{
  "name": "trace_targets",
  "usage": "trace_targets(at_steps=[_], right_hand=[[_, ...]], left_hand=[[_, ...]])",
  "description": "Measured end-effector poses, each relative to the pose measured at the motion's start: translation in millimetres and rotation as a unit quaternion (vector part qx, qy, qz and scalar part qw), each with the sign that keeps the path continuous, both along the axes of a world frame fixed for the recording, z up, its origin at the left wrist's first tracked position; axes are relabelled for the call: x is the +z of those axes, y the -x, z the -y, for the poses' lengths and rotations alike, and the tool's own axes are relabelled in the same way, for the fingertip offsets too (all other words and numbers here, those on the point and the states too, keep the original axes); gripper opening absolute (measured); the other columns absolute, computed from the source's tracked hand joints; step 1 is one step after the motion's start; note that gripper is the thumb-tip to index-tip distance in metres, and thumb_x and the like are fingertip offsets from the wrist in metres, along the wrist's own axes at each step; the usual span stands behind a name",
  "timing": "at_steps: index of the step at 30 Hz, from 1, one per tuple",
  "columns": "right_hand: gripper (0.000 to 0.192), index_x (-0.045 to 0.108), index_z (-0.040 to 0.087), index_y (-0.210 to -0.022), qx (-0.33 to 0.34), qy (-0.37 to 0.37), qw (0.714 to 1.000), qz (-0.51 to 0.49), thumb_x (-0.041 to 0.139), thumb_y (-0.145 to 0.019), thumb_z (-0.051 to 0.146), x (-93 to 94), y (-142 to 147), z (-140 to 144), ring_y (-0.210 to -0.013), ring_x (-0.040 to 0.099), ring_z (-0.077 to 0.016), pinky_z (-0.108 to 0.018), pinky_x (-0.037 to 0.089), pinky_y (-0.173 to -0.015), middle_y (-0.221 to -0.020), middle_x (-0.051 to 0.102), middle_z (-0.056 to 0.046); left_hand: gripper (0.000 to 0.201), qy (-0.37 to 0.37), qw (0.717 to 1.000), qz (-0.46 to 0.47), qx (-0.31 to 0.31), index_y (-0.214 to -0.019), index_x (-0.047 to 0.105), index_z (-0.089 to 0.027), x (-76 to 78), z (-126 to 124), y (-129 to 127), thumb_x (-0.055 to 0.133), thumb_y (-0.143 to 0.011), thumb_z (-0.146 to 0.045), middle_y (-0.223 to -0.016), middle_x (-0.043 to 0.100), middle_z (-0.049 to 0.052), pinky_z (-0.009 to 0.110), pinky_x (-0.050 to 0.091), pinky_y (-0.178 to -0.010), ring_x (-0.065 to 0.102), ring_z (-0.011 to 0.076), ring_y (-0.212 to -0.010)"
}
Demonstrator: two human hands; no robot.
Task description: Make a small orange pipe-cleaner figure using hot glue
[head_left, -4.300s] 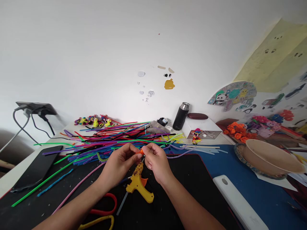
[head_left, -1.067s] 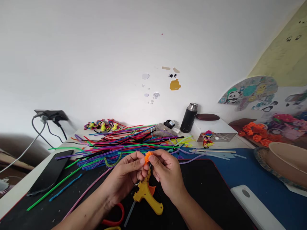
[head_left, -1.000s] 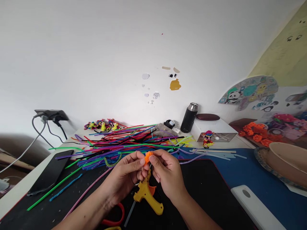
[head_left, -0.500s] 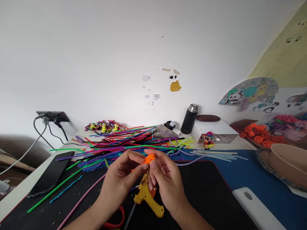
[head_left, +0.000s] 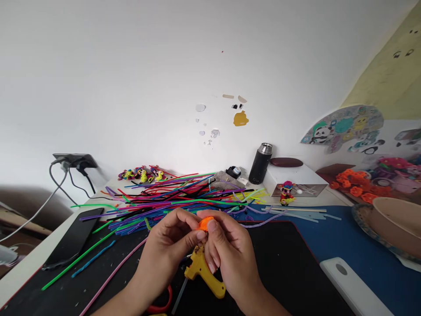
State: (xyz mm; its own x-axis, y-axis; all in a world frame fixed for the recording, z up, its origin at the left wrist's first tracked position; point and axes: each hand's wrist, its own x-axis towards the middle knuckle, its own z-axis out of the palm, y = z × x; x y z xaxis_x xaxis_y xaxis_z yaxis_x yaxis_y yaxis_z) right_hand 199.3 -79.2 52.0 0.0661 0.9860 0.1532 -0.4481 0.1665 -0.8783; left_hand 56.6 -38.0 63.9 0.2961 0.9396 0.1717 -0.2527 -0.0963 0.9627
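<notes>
Black desk mat (head_left: 276,259) spread at near side, presumably as a protective work surface. Pipe cleaners (head_left: 184,202) heaped along its far edge, likely for easy picking. Left hand (head_left: 166,245) and right hand (head_left: 232,252) curled, thumbs against fingers. Yellow glue gun (head_left: 202,273) on mat beneath them, probably for reach. Orange fuzzy piece (head_left: 205,223) pinched between both hands' fingertips; double grip likely steadies something so small.

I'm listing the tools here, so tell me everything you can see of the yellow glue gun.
The yellow glue gun looks like plastic, with dark stains toward its front. It appears to lie on its side on the black mat, handle toward the picture's lower right. A translucent stick juts from its rear, toward the lower left. The right hand partly covers it; whether they touch is unclear. Its tip is hidden.
</notes>
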Motion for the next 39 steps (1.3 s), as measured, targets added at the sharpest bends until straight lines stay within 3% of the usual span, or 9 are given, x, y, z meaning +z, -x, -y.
trace_targets(at_steps=[5,9,15,19,26,30,34,39], right_hand=[[0.052,0.075,0.018,-0.118,-0.007,-0.002,1.0,-0.001,0.071,-0.096,0.065,-3.0,-1.3,-3.5,-0.037,0.034,-0.0074,-0.022,0.036,-0.042,-0.047,0.041,0.011],[0.051,0.076,0.018,-0.115,-0.03,0.005,0.999,0.03,0.074,-0.094,0.064,-3.5,-2.1,-8.9,-0.038,0.036,-0.0064,-0.02,0.032,-0.039,-0.053,0.05,0.008],[0.054,0.078,0.018,-0.103,-0.041,0.016,0.997,0.066,0.08,-0.085,0.069,-3.1,-9.4,-15.8,-0.039,0.039,-0.006,-0.021,0.029,-0.036,-0.063,0.063,0.002],[0.049,0.078,0.018,-0.1,-0.032,0.008,0.996,0.082,0.082,-0.085,0.065,-4.9,-12.9,-17.8,-0.039,0.039,-0.0064,-0.021,0.031,-0.038,-0.058,0.06,0.004],[0.049,0.078,0.017,-0.099,-0.006,0.001,0.999,0.052,0.075,-0.092,0.066,-11.0,-15.8,-20.6,-0.038,0.037,-0.0062,-0.021,0.031,-0.04,-0.051,0.049,0.008],[0.05,0.078,0.017,-0.114,-0.008,0.011,0.999,0.04,0.078,-0.091,0.061,-14.2,-17.7,-22.9,-0.039,0.037,-0.006,-0.02,0.031,-0.039,-0.056,0.053,0.008],[0.045,0.078,0.017,-0.11,-0.015,0.017,0.999,0.035,0.081,-0.088,0.056,-17.1,-16.2,-25.0,-0.04,0.04,-0.0045,-0.019,0.03,-0.038,-0.065,0.06,0.005],[0.042,0.076,0.017,-0.108,-0.01,0.02,0.999,0.046,0.08,-0.089,0.054,-21.1,-15.3,-27.7,-0.039,0.04,-0.0059,-0.019,0.03,-0.038,-0.054,0.053,0.008]], left_hand=[[0.03,0.092,0.989,0.082,-0.08,-0.1,0.079,-0.019,-1.4,-6.7,-1.8,0.096,-0.079,-0.033,-0.077,0.077,0.003,0.023,0.055,-0.062,0.07,0.0153,-0.066],[0.03,0.146,0.978,0.098,-0.112,-0.091,0.083,-0.016,0.6,-8.2,-4.2,0.098,-0.076,-0.036,-0.072,0.076,0.005,0.022,0.053,-0.062,0.069,0.014,-0.064],[0.032,0.128,0.98,0.04,-0.144,-0.087,0.083,-0.015,3.3,-12.9,-0.9,0.094,-0.079,-0.043,-0.074,0.077,0.008,0.027,0.055,-0.065,0.07,0.0179,-0.065],[0.034,0.1,0.987,0.004,-0.124,-0.085,0.084,-0.016,1.1,-17.9,3.9,0.095,-0.077,-0.048,-0.074,0.077,0.007,0.027,0.055,-0.068,0.069,0.0177,-0.069],[0.038,0.16,0.978,0.034,-0.128,-0.076,0.081,-0.014,-4.9,-16.4,-1.4,0.095,-0.076,-0.049,-0.07,0.074,0.007,0.022,0.051,-0.062,0.064,0.0132,-0.063],[0.037,0.172,0.975,0.051,-0.13,-0.078,0.082,-0.013,-5.6,-15.2,-4.2,0.095,-0.077,-0.048,-0.071,0.073,0.006,0.02,0.051,-0.06,0.064,0.0121,-0.063],[0.035,0.177,0.973,0.061,-0.134,-0.08,0.081,-0.013,-9.7,-17.1,-4.5,0.096,-0.077,-0.045,-0.071,0.073,0.006,0.019,0.052,-0.06,0.065,0.0122,-0.063],[0.035,0.183,0.972,0.062,-0.135,-0.087,0.082,-0.013,-15.7,-19.7,-4.8,0.098,-0.074,-0.041,-0.073,0.073,0.006,0.019,0.053,-0.06,0.066,0.0123,-0.064]])
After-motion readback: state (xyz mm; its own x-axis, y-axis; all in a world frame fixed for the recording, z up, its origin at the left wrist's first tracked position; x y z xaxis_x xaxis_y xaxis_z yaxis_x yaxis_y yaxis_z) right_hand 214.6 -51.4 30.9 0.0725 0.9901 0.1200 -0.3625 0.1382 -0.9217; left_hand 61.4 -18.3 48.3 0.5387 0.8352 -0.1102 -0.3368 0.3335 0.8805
